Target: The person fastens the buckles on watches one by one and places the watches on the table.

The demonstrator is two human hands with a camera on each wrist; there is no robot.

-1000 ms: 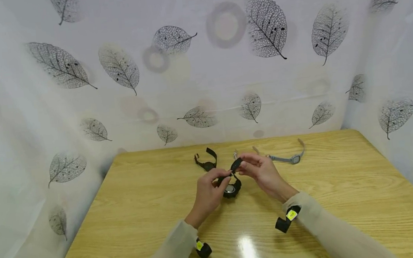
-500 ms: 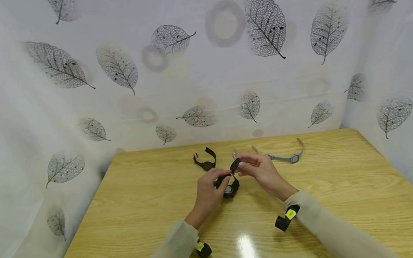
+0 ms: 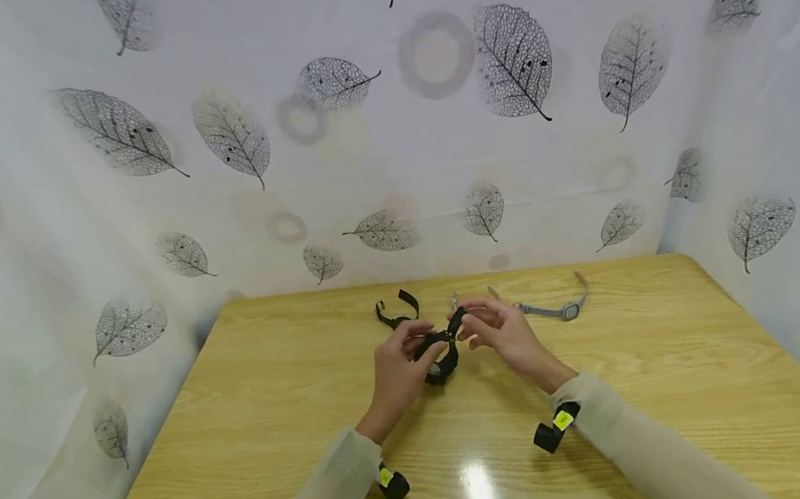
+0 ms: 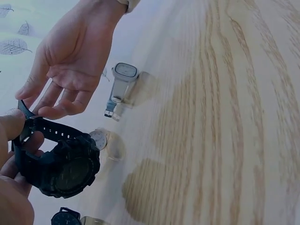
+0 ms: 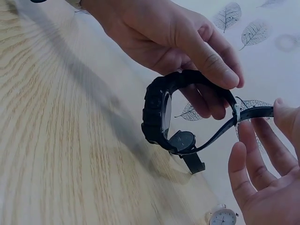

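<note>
Between my two hands hangs a chunky black digital wristwatch, its strap bent into a loop. My left hand grips the strap beside the buckle, thumb on the outer side and fingers inside the loop. The strap's free end passes through the buckle, and my right hand pinches that end between thumb and fingertips. The right hand's other fingers are spread below the strap in the right wrist view. In the left wrist view the dial faces the camera, held above the table.
Behind the hands lie more watches: a slim black one, a small white-faced one and a grey one with a squarish case. A leaf-printed curtain rises behind the table's back edge. Both wrists wear small black cameras.
The left hand has shifted slightly left and up, its fingers moving further round the strap. The watch case has moved a little left and turned. The right hand still pinches the strap end.
</note>
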